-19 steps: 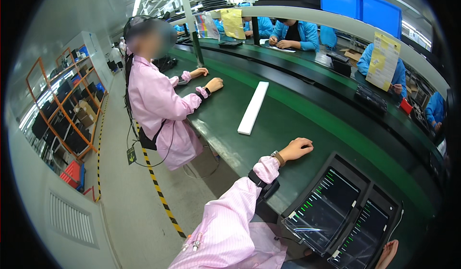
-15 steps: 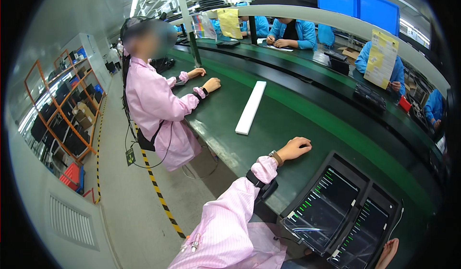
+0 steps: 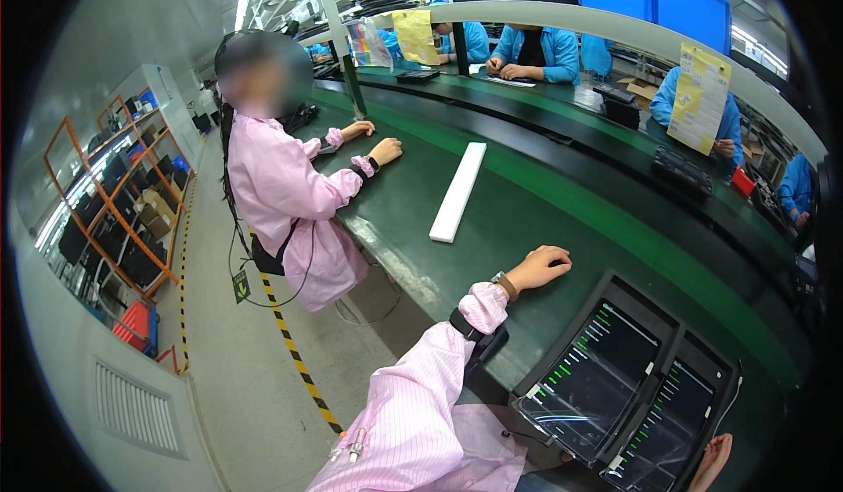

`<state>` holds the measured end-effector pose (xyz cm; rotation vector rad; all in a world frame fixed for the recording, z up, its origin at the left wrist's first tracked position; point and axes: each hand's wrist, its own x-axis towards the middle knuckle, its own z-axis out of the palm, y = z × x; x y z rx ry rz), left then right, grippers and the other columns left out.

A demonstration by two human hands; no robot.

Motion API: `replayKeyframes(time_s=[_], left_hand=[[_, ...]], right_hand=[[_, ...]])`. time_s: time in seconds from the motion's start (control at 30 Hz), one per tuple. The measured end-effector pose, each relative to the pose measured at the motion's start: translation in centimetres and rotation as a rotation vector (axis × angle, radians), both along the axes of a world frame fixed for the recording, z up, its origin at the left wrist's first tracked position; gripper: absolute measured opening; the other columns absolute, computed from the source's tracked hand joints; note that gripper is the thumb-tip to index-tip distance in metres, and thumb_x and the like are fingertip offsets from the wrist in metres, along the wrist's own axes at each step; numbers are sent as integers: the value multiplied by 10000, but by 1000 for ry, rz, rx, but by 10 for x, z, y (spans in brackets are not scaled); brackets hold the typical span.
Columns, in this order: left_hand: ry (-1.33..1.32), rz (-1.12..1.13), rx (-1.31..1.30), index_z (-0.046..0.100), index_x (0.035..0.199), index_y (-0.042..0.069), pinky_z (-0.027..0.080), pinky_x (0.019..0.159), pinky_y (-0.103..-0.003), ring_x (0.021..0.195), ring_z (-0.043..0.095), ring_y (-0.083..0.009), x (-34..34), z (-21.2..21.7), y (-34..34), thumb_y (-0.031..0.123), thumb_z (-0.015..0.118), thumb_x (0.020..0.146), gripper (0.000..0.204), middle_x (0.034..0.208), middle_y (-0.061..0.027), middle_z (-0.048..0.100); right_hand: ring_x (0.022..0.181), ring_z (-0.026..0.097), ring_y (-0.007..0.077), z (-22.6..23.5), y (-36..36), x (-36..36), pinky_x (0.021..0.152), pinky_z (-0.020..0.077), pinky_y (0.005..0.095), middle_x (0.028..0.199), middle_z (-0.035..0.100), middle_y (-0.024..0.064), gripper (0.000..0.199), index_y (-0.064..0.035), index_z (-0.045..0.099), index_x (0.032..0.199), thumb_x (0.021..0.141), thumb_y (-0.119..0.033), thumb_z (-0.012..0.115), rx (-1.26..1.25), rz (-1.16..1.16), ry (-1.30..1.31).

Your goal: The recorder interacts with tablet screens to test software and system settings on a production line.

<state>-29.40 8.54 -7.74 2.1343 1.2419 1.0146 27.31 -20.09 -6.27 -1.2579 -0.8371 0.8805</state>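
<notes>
Two glossy, flat display panels, the larger-looking left screen [image 3: 597,371] and the right screen [image 3: 665,422], lie side by side in angular matte-black frames on the smooth green counter [image 3: 395,255], at about four o'clock in the view. Light glints off the glass of the left one near its lower edge.

The person's left hand [image 3: 539,269], between three and four o'clock, rests on the counter just beside the frames, which sit at five o'clock from it; its fingers are loosely bent, the thumb slightly apart. A brown band [image 3: 507,287] circles the wrist, below it a gathered pink sleeve [image 3: 421,387] of thin, finely striped cloth. The right hand [image 3: 713,461] shows only partly, near the right screen's lower right edge at four o'clock; whether it is spread or pinching cannot be told, nor whether it touches the frame. A thin white cable [image 3: 728,402] curves alongside.

A long, smooth white bar [image 3: 459,192] with square edges lies at ten to eleven o'clock from the left hand.

Both screens carry short green and white lines of writing. Printed yellow sheets hang at twelve o'clock [image 3: 416,37] and two o'clock [image 3: 700,99].
</notes>
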Motion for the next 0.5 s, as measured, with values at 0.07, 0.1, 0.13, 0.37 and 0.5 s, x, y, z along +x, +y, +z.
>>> replayKeyframes(time_s=[0.07, 0.1, 0.13, 0.37, 0.5], left_hand=[[-18, 12, 14, 670, 995, 85, 377, 993, -388, 1154, 510, -278, -1, -1, -3, 285, 586, 872, 249, 1196, -105, 600], [-37, 20, 27, 674, 975, 97, 382, 981, -395, 1141, 518, -277, -2, -3, -6, 306, 586, 864, 253, 1173, -95, 611], [-39, 15, 24, 674, 975, 97, 382, 981, -395, 1141, 518, -277, -1, -4, -5, 306, 586, 864, 253, 1173, -95, 611], [-56, -89, 37, 686, 973, 22, 458, 912, -371, 1042, 597, -296, 8, 9, 5, 204, 615, 859, 226, 1128, -176, 629], [-43, -79, 2, 678, 986, 4, 431, 950, -369, 1118, 567, -295, -11, 39, -11, 156, 606, 855, 213, 1088, -177, 641]], right_hand=[[818, 519, 122, 3, -1, -5, 780, 418, 250, 863, 556, 28, 180, -41, 574, 926, 954, -184, 468, 3, -8, 3], [818, 519, 122, 2, -1, -5, 780, 418, 250, 863, 556, 28, 180, -41, 574, 926, 954, -184, 468, 0, -4, 4], [812, 541, 143, 2, -3, -4, 765, 434, 270, 848, 572, 55, 200, -31, 582, 915, 949, -197, 475, 5, -14, 4], [844, 522, 98, -24, -8, 16, 763, 437, 251, 916, 524, -6, 235, -73, 546, 1109, 949, -246, 530, 5, -185, 90], [733, 550, 100, 2, 15, -20, 660, 470, 256, 826, 511, 5, 56, -80, 514, 897, 933, -122, 522, 27, -44, 46]])
